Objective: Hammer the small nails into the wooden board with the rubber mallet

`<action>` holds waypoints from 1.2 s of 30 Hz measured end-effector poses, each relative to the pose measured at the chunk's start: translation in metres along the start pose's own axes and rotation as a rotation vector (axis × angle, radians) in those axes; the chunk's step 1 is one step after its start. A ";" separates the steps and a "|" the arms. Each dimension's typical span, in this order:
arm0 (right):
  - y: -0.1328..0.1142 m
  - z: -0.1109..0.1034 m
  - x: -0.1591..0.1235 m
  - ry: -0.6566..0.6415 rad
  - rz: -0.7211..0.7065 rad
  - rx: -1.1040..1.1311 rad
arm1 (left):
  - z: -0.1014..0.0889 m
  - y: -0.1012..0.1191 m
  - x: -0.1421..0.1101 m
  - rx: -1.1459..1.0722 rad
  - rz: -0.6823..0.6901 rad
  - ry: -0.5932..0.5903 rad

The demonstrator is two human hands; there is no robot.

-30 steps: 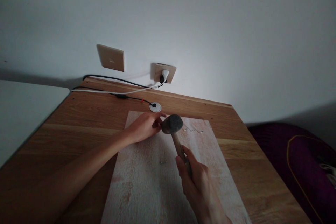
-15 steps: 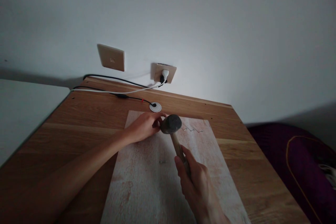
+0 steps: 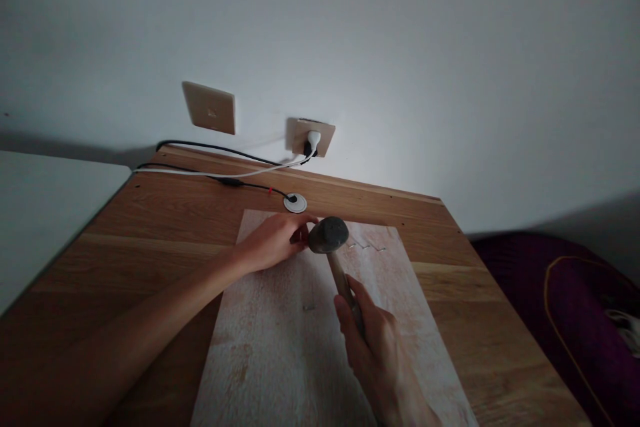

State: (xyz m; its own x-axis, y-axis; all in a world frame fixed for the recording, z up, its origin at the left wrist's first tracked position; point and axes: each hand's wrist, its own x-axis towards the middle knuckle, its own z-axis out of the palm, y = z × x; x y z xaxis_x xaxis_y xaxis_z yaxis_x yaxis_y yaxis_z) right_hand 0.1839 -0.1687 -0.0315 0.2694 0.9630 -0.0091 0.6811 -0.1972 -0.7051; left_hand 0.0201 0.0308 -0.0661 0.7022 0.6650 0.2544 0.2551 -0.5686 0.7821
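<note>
A mallet (image 3: 329,235) with a dark head and a wooden handle is in my right hand (image 3: 377,340), fingers wrapped round the handle. Its head hangs over the far part of a whitewashed board (image 3: 270,340). On that same far part rests my left hand (image 3: 275,240), thumb and fingers pinched close behind the mallet head; what they hold is hidden. To the right of the head, several thin nails (image 3: 367,246) show in a row on the board. Another small nail (image 3: 309,308) is at the board's middle.
The board lies on a wooden desk (image 3: 450,320) against a white wall. Cables (image 3: 220,175) run along the back edge to a socket (image 3: 314,138) and a round cable grommet (image 3: 295,203). A purple beanbag-like thing (image 3: 510,280) sits at the right, a white panel (image 3: 55,213) at the left.
The mallet head has shifted very slightly to the right. My left hand stays in the same place on the board, and the view has tilted a little.
</note>
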 end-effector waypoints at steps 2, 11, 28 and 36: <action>-0.002 -0.001 -0.001 -0.012 0.071 0.019 | 0.000 -0.001 0.000 0.008 0.007 0.000; -0.009 -0.003 -0.001 -0.043 0.144 0.058 | 0.001 -0.002 0.001 -0.021 0.031 0.011; -0.013 -0.006 -0.001 -0.048 0.183 0.018 | 0.001 -0.002 0.000 -0.067 0.008 0.026; -0.009 -0.003 -0.002 -0.014 0.132 0.002 | 0.003 -0.003 0.001 -0.064 -0.004 0.037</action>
State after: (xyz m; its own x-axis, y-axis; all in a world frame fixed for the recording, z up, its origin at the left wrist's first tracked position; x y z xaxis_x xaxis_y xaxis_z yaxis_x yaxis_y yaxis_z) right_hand 0.1797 -0.1696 -0.0232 0.3468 0.9313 -0.1118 0.6389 -0.3218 -0.6988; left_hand 0.0220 0.0324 -0.0699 0.6758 0.6853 0.2714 0.2135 -0.5344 0.8178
